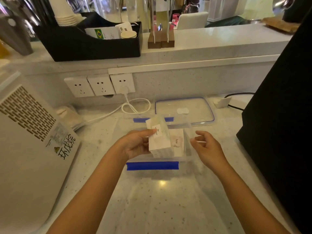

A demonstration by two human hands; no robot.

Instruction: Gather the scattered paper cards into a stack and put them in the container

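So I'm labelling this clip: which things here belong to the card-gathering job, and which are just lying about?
Belong to the job:
stack of cards in the left hand
"love" card inside the clear container
container lid behind it
right hand, open and empty

Just lying about:
white appliance
wall sockets and white cable
black organiser tray
paper cups
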